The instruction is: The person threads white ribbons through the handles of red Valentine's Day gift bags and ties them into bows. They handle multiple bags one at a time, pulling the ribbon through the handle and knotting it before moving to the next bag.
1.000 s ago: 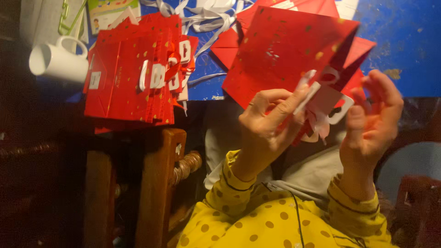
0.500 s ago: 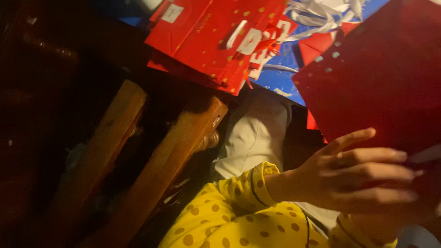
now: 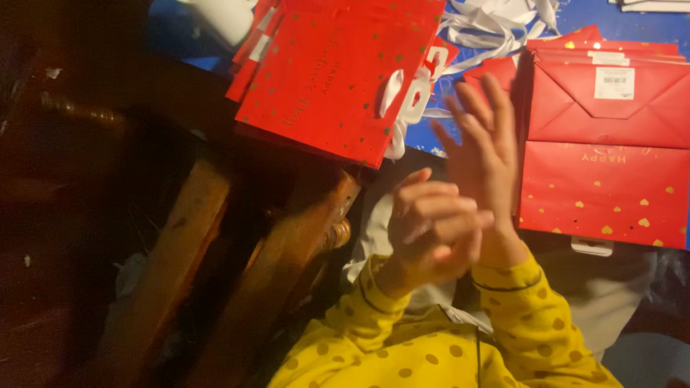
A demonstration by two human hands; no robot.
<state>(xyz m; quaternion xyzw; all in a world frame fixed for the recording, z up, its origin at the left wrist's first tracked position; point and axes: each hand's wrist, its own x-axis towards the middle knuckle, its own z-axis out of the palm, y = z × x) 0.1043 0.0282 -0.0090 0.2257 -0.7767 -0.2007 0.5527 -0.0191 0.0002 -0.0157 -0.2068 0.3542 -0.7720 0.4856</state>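
Observation:
My right hand [image 3: 483,147] is raised with its fingers spread and holds nothing. It stands just left of a flat red gift bag [image 3: 607,183] with gold hearts and a white label, which tops a pile of the same bags. My left hand [image 3: 430,224] is curled loosely against the base of my right palm, with nothing in it. Left of both hands, a second stack of red gift bags [image 3: 334,75] with white ribbon handles [image 3: 404,100] overhangs the edge of the blue table [image 3: 438,136]. Both my sleeves are yellow with darker dots.
Loose white ribbons [image 3: 496,21] lie at the back of the table, and a white mug [image 3: 223,14] stands at the back left. Dark wooden chair rails [image 3: 287,266] run below the table edge on the left. Grey cloth covers my lap.
Half a second ago my hands held a red bag up in front of me. That bag has left them, both hands are empty and pressed together, and the view has swung.

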